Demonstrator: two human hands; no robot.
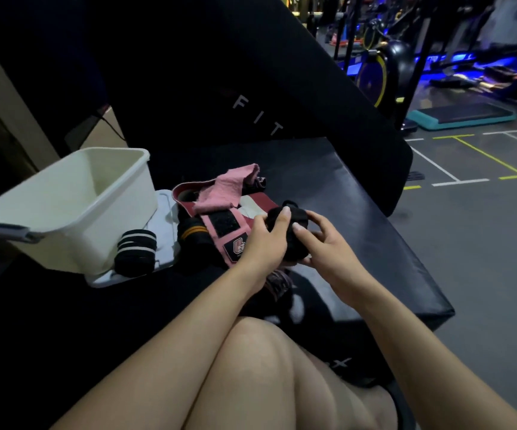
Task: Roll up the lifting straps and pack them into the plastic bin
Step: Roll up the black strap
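Head view, looking down over a bare knee (269,377) at a black padded bench surface (359,218) in a dim gym. Both hands meet at the middle of the frame around a black rolled strap (291,240), held just above the surface. The left hand (262,243) grips the roll from its left side, its fingers (283,217) curled over the top of the bundle. The right hand (328,243) holds the roll from the right, index finger laid across the front and the remaining fingers curled narrowly about the far side.

Just left of the hands lies a heap of unrolled straps: a pink wrap with a black hook-and-loop patch and a logo tag (226,234), a loose pink fabric strip (223,190) draped over it, and a black strap with orange stripes (190,232) beside it. A finished black-and-white striped roll (136,252) rests on a pale bin lid (164,231), touching the front wall of the white plastic bin (74,212). The bin stands on the lid at the left of the surface; its visible interior holds nothing that can be made out.

Behind the heap rises a black inclined pad lettered "FIT" (257,116). At upper right, exercise bikes (378,66) under blue lighting, a teal step platform (462,114), and a grey floor with yellow and white lines (474,156).
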